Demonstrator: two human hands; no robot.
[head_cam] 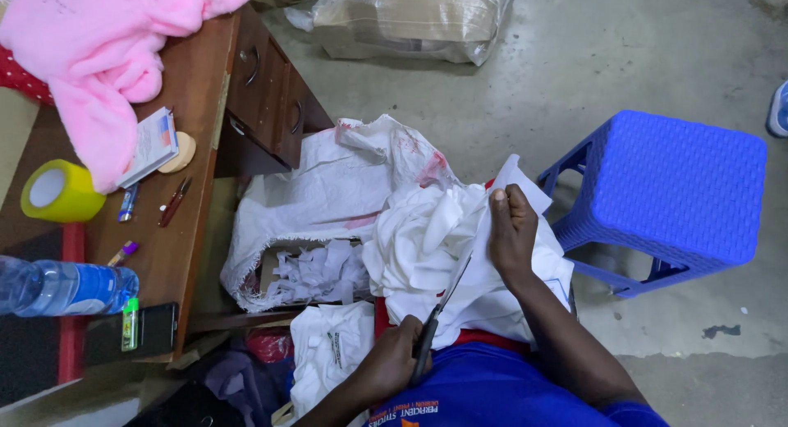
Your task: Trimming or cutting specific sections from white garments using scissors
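Scissors (439, 316): your left hand (394, 361) closed around the handles, blades in white cloth (443, 238). Right hand (513, 230) pinches the edge; keep it taut, cut steadily.

Even, soft overhead light; sharp ctr, slight edge distortion.

Single head-worn view, looking steeply down from above the lap, close to the white cloth (443, 238), desk (185, 230) along the left edge, blue stool (681, 189) at right, concrete floor (574, 74) beyond
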